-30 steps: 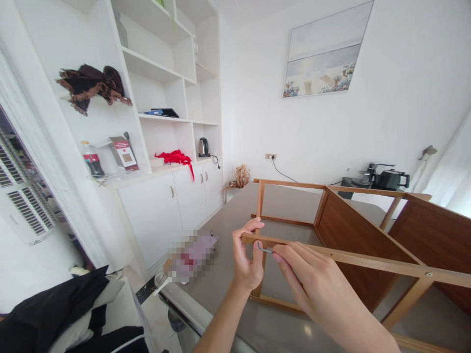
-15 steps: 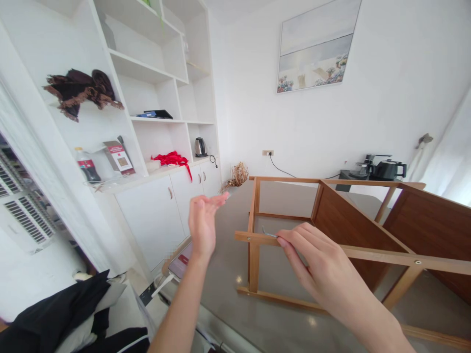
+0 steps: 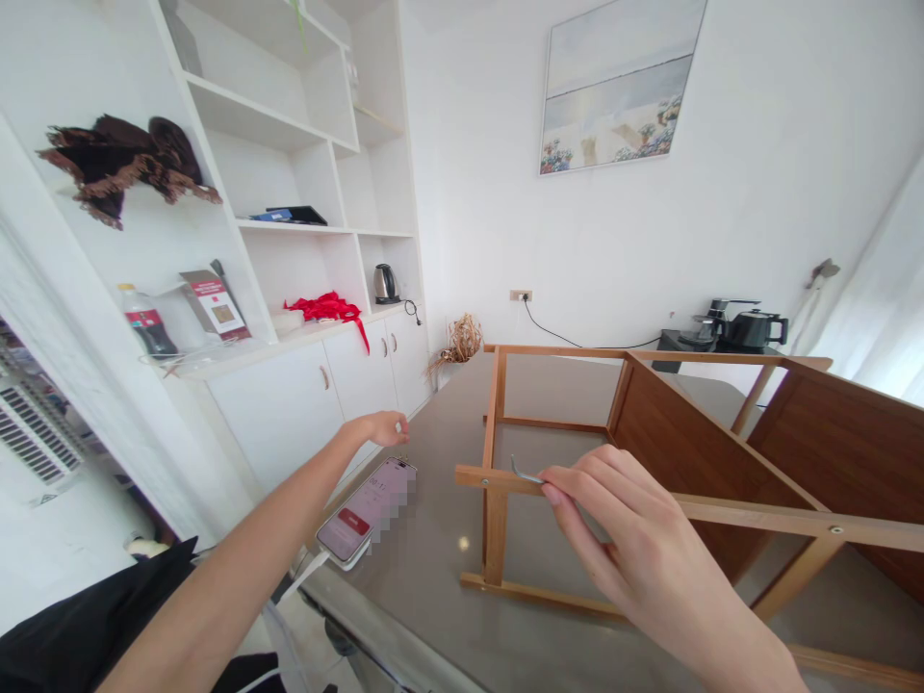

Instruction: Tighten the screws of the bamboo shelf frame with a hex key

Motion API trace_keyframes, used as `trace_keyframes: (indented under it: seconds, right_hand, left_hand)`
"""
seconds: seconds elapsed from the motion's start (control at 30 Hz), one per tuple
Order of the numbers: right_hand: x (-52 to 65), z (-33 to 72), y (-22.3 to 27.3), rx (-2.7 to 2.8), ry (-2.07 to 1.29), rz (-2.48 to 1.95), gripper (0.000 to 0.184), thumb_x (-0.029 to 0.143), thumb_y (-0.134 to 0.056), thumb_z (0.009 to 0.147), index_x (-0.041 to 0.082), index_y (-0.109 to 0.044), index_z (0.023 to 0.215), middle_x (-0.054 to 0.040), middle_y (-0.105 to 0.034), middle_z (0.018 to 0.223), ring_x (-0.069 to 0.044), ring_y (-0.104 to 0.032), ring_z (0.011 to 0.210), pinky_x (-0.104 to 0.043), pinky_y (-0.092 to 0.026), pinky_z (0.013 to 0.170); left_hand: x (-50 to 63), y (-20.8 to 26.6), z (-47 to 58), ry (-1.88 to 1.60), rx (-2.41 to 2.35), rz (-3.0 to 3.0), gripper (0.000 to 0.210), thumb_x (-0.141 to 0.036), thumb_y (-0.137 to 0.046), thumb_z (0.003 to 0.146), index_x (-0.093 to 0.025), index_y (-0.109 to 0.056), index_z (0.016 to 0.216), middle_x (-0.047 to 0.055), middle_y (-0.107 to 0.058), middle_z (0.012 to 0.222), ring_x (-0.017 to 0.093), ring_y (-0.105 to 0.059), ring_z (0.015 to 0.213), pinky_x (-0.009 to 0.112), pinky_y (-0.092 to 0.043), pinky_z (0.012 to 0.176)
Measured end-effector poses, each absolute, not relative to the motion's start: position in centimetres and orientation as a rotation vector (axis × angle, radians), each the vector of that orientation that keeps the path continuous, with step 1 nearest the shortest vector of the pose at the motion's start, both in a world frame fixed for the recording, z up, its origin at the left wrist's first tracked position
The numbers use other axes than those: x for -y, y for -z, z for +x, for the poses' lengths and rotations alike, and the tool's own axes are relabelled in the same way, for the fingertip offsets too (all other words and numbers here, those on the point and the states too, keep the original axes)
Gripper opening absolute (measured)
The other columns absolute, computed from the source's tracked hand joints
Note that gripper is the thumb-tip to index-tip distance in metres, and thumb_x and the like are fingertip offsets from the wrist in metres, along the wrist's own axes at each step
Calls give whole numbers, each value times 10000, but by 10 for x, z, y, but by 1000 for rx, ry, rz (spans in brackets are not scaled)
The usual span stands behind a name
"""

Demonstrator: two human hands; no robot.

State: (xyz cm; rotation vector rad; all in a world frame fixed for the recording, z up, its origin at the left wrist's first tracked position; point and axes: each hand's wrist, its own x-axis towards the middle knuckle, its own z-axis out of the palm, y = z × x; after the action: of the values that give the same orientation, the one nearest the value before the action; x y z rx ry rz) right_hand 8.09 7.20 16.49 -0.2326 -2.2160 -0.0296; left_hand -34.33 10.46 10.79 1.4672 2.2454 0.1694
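Note:
My right hand pinches a hex key between thumb and fingers, its bent end pointing up. The key is in front of the upper rail of a wooden frame that lies on its side on the table. Near that rail's left end shows a small bolt head. My left hand is low over the table's far left edge, just past a phone. Its fingers are curled together and point down; whatever they hold is too small to make out. Small brownish bits lie just below them.
The grey table carries the frame with its brown panels. A white cable runs to the phone. On the left stand white shelves with a kettle, a bottle and red cloth. Dark clothes lie at lower left.
My left hand has gone from raised with fingers stretched out to low beside the phone with fingers curled. My right hand stays by the rail with the hex key. The view has shifted slightly.

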Motion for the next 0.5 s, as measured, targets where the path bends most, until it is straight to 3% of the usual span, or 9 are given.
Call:
trace_keyframes:
  seconds: [0.17,0.5]
  right_hand:
    - [-73,85,-167,2183,20,-221,161,73,-571,1008,178,-629,1116,-33,-602,825,-187,-495,771,-341,-421,711]
    - [-77,85,-168,2156,84,-202,160,59,-574,997,175,-616,1099,-24,-580,781,-174,-490,743,-328,-409,677]
  left_hand:
    - [-114,-90,-353,195,-2257,1319,376,-373,-640,1002,-165,-609,1314,110,-636,1304,242,-662,1110,461,-587,934]
    - [-133,-80,-345,338,-2277,1318,381,-376,-647,997,-167,-612,1314,109,-632,1316,250,-658,1121,459,-586,937]
